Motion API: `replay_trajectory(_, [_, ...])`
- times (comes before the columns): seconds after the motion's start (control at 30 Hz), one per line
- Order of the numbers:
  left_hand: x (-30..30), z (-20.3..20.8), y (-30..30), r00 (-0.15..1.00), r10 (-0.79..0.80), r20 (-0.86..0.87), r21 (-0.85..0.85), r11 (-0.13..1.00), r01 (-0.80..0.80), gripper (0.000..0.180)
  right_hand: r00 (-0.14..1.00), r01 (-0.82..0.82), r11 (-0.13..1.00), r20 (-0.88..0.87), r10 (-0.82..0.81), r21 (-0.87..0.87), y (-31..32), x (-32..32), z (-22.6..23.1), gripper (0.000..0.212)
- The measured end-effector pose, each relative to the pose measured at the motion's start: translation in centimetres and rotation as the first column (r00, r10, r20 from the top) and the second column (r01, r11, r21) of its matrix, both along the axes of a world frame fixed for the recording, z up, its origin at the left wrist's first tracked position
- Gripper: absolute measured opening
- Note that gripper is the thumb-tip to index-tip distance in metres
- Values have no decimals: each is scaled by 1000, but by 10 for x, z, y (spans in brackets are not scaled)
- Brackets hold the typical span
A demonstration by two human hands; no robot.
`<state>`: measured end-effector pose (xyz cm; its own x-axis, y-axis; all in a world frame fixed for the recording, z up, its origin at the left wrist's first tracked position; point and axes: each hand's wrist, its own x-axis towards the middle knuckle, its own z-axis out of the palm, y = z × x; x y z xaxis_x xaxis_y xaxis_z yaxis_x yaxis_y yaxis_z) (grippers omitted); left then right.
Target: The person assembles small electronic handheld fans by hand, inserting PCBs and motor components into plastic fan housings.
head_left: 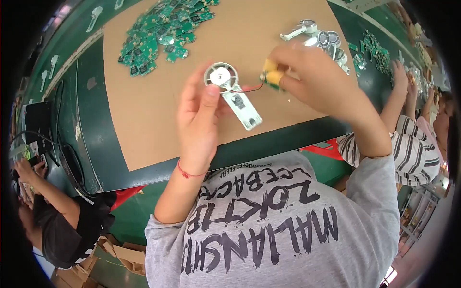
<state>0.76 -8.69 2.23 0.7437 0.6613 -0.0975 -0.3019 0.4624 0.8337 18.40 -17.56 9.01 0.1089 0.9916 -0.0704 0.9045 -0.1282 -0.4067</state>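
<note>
My left hand [199, 110] grips a white handheld-fan housing [245, 111] by its round grille, thumb on top, with the handle slanting down to the right. Inside the handle a dark patch shows. From the housing a thin red and black wire [252, 90] runs to a small green circuit board [272, 87]. My right hand [314, 74] pinches that board between fingertips with yellow covers [273, 74]. The board is mostly hidden under those fingers, and the hand is slightly blurred. Both hands are raised over a brown cardboard sheet [144, 120].
Many green circuit boards [156, 41] are heaped at the far left of the sheet. White fan parts [329, 41] cluster at its far right. More boards [374, 50] lie beyond on the dark green table [91, 120]. Co-workers sit left and right; cartons [127, 257] stand on the floor.
</note>
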Motion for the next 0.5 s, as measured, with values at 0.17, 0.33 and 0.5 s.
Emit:
replay_trajectory(0.17, [-2, -4, 3, 999, 38, 8, 446, 894, -37, 36, 458, -268, 883, -857, -234, -385, 1, -6, -10, 12])
replay_trajectory(0.33, [-6, -4, 2, 997, 59, 45, 360, 930, -72, 45, 326, 180, 970, -921, -213, -161, -3, -33, -25, 11])
replay_trajectory(0.5, [-7, 0, 3, 995, 103, 8, 359, 928, -99, 48, 586, 208, 978, -803, -110, 18, -6, -42, -35, 10])
